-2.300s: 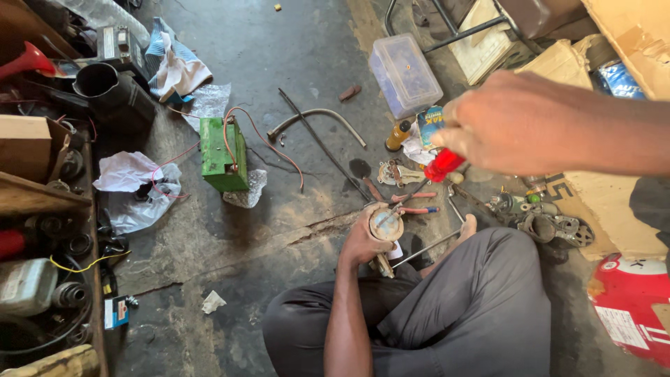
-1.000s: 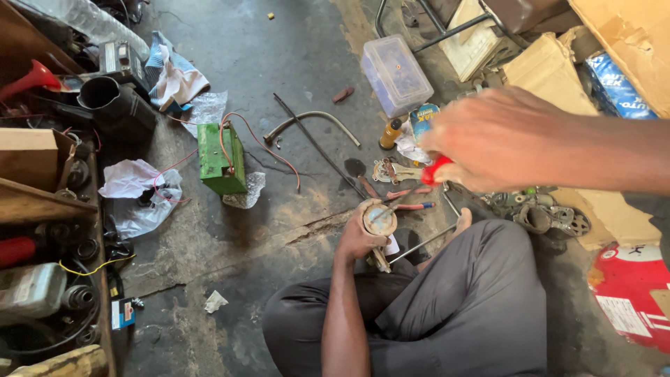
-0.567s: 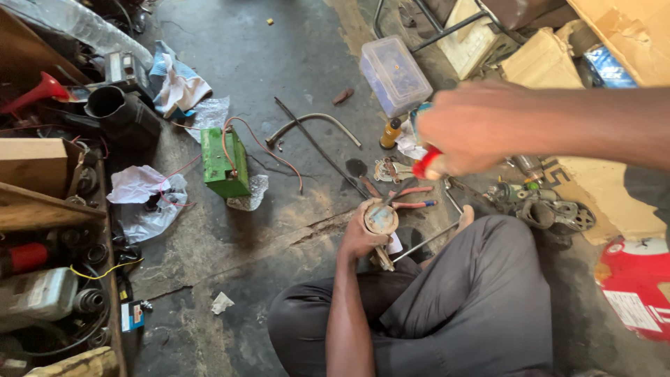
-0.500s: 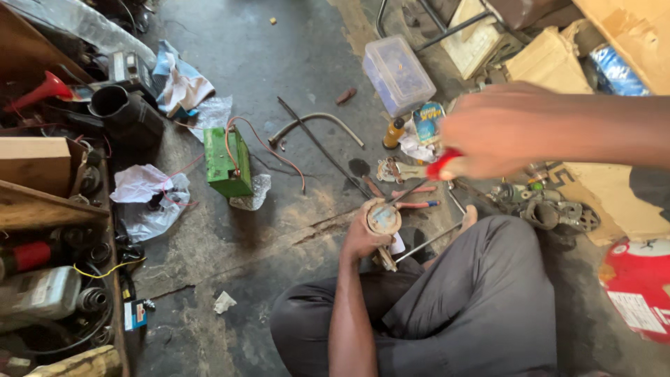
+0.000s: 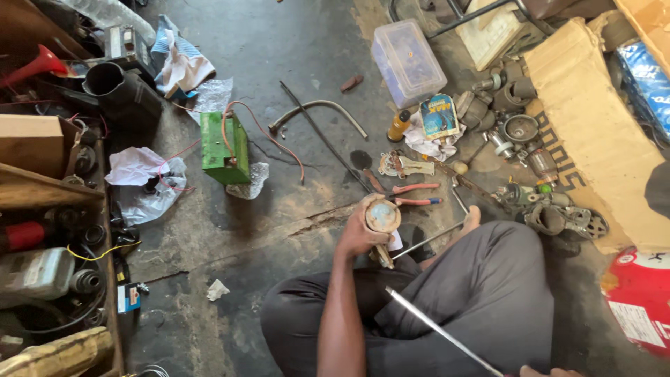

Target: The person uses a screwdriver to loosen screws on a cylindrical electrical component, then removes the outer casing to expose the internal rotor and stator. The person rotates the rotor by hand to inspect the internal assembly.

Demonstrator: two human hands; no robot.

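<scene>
Left hand (image 5: 357,234) at frame centre, grip wrapped round round metal part (image 5: 383,216) above lap; right hand (image 5: 541,371) at bottom edge, grip unclear, by thin metal rod (image 5: 440,331).

Bare concrete floor (image 5: 293,84) opens at twelve o'clock of the left hand (image 5: 359,234), broken only by a bent pipe (image 5: 317,112) and a thin rod (image 5: 324,136). At one to three o'clock, pliers (image 5: 408,194), scattered metal parts (image 5: 530,167) and a clear plastic box (image 5: 408,63) crowd the way. At ten o'clock sits a green battery (image 5: 223,148) trailing wires, with packed shelves (image 5: 49,209) beyond at nine.
</scene>
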